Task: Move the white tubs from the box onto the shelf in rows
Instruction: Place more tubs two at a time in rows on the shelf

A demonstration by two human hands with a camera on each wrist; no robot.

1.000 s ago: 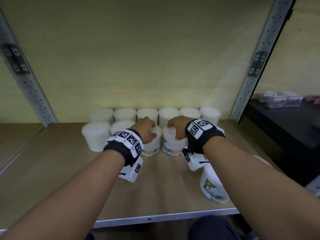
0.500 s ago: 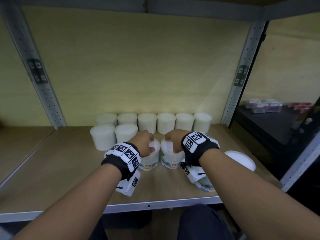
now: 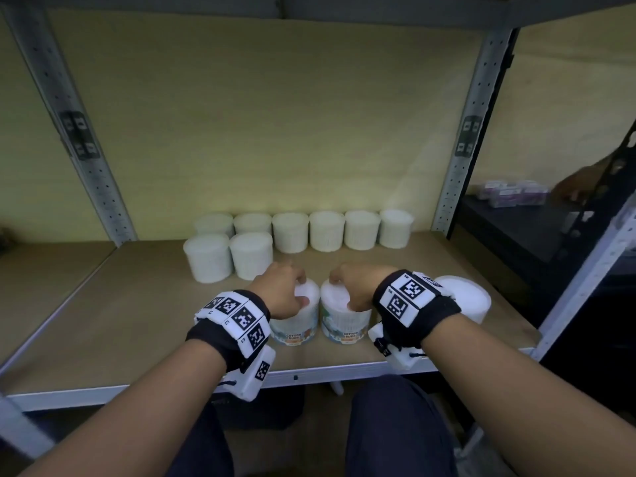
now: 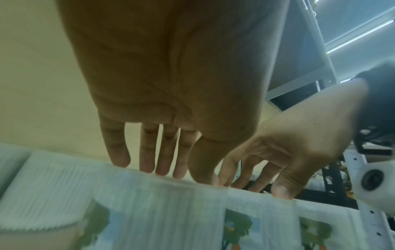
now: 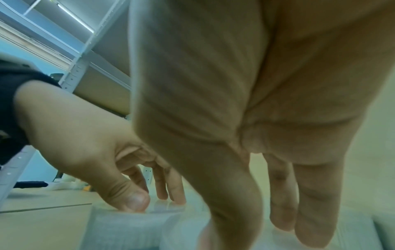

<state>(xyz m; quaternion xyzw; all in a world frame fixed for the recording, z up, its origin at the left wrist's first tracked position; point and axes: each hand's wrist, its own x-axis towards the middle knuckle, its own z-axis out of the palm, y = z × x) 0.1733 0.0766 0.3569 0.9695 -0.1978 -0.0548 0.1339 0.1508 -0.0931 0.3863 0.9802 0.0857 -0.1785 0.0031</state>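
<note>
Two white tubs with "Cotton Buds" labels stand side by side near the front middle of the shelf (image 3: 103, 321). My left hand (image 3: 298, 290) grips the left tub (image 3: 296, 330) from above, fingers over the lid's far rim and thumb on the near rim. My right hand (image 3: 344, 292) holds the right tub (image 3: 346, 327) the same way. In the left wrist view the fingertips (image 4: 162, 169) touch the top edge of the tub (image 4: 160, 211). Along the back wall runs a row of several tubs (image 3: 327, 230). Two more tubs (image 3: 229, 256) stand in front of its left end. The box is out of view.
Another white tub (image 3: 464, 297) lies on its side just right of my right wrist. Perforated metal uprights (image 3: 93, 160) (image 3: 461, 166) frame the bay. The shelf's metal front lip (image 3: 327, 371) is close below the tubs. A dark neighbouring shelf holds purple packs (image 3: 512, 192), with someone's hand (image 3: 581, 187) near them.
The view has drawn back and tilted up. Both hands keep their hold on the two tubs, which now stand nearer the front edge than the two-tub row.
</note>
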